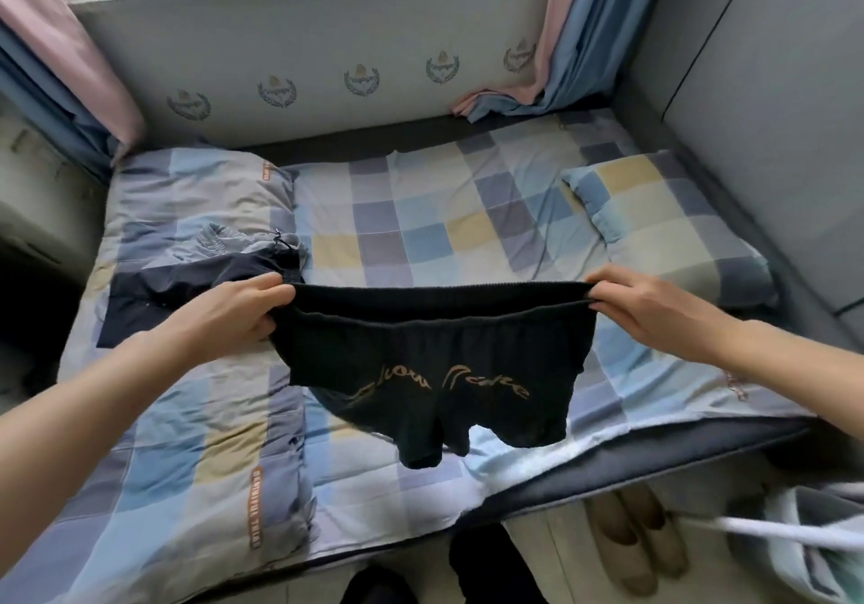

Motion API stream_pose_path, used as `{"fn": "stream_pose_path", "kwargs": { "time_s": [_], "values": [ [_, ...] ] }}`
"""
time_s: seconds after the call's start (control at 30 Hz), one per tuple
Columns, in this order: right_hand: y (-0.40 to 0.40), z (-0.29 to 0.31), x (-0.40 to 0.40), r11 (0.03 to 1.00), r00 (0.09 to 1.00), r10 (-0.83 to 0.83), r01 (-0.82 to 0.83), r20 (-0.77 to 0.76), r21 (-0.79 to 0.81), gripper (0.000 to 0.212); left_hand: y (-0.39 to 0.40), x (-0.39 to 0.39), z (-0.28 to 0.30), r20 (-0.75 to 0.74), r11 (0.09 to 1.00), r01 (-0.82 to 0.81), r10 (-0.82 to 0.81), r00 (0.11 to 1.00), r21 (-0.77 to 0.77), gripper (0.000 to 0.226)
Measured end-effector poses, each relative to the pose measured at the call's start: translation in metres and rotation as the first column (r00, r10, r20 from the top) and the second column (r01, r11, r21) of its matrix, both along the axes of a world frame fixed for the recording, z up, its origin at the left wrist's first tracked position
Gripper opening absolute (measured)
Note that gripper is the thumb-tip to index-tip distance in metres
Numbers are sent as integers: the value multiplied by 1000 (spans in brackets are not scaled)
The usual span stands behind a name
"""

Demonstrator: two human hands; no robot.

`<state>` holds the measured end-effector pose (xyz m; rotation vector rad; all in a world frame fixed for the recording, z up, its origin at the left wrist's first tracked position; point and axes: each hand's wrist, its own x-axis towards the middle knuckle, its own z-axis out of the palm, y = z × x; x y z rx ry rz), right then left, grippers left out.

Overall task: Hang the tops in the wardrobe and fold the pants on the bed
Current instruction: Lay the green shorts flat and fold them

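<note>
Black shorts (pixel 435 365) with tan script lettering hang stretched by the waistband above the checked bed (pixel 421 224). My left hand (pixel 243 313) grips the waistband's left end. My right hand (pixel 650 304) pinches its right end. Both legs of the shorts dangle over the bed's front edge. A dark navy and grey garment (pixel 196 285) lies folded on the quilt, just behind my left hand.
A folded checked quilt (pixel 187 440) covers the bed's left side. A checked pillow (pixel 664 224) lies at the right. Pink and blue curtains (pixel 551 42) hang at the back corners. Slippers (pixel 631 538) sit on the floor below, beside a white basket (pixel 813 552).
</note>
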<state>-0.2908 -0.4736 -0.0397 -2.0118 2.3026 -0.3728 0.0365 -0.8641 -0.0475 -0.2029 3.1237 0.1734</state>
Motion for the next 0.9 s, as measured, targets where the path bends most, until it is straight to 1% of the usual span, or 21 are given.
{"fn": "stream_pose_path", "kwargs": {
  "time_s": [0.07, 0.13, 0.2, 0.3, 0.37, 0.4, 0.47, 0.5, 0.57, 0.6, 0.63, 0.67, 0.7, 0.77, 0.83, 0.9],
  "values": [
    [8, -5, -22, 999, 997, -32, 30, 69, 24, 9, 10, -27, -7, 0, 985, -123, 124, 992, 117, 24],
    [17, -11, -39, 988, 979, -104, 81, 176, 134, 11, 19, -46, -17, 54, 940, -240, 233, 971, 244, 36],
    [24, -19, -55, 962, 937, -191, 118, 294, 247, 18, 33, -56, -27, 166, 870, -350, 310, 936, 347, 42],
    [28, -32, -65, 950, 857, -270, 164, 439, 264, 20, 50, -60, -42, 291, 743, -457, 355, 888, 489, 39],
    [28, -40, -67, 942, 776, -309, 173, 549, 286, 19, 58, -60, -49, 413, 619, -533, 342, 844, 577, 29],
    [28, -43, -67, 936, 717, -333, 170, 612, 310, 18, 62, -58, -51, 490, 555, -575, 313, 814, 601, 21],
    [31, -48, -69, 916, 616, -382, 152, 689, 372, 17, 70, -54, -56, 625, 438, -662, 250, 739, 608, 9],
    [32, -50, -71, 901, 602, -407, 144, 687, 408, 18, 74, -52, -59, 682, 349, -719, 245, 689, 601, 10],
    [34, -56, -74, 861, 627, -460, 142, 628, 488, 20, 82, -49, -61, 783, 129, -822, 254, 568, 555, 17],
    [34, -57, -76, 843, 636, -479, 140, 605, 519, 21, 85, -48, -62, 820, 48, -849, 234, 522, 526, 20],
    [33, -57, -77, 833, 633, -486, 129, 603, 538, 22, 84, -48, -64, 846, 3, -865, 206, 491, 502, 23],
    [31, -57, -78, 822, 617, -497, 110, 610, 559, 23, 84, -48, -66, 866, -12, -881, 186, 464, 474, 26],
    [28, -56, -80, 806, 583, -516, 84, 628, 585, 23, 82, -49, -68, 880, -8, -895, 185, 437, 446, 29],
    [19, -55, -89, 764, 452, -582, 21, 676, 644, 21, 73, -53, -74, 893, 2, -914, 216, 396, 405, 38],
    [9, -55, -101, 718, 356, -639, -42, 682, 695, 20, 61, -62, -75, 906, -2, -920, 178, 385, 392, 38],
    [-6, -65, -117, 673, 371, -665, -80, 648, 735, 20, 45, -74, -80, 926, 15, -928, 63, 372, 372, 33]
  ]
}}
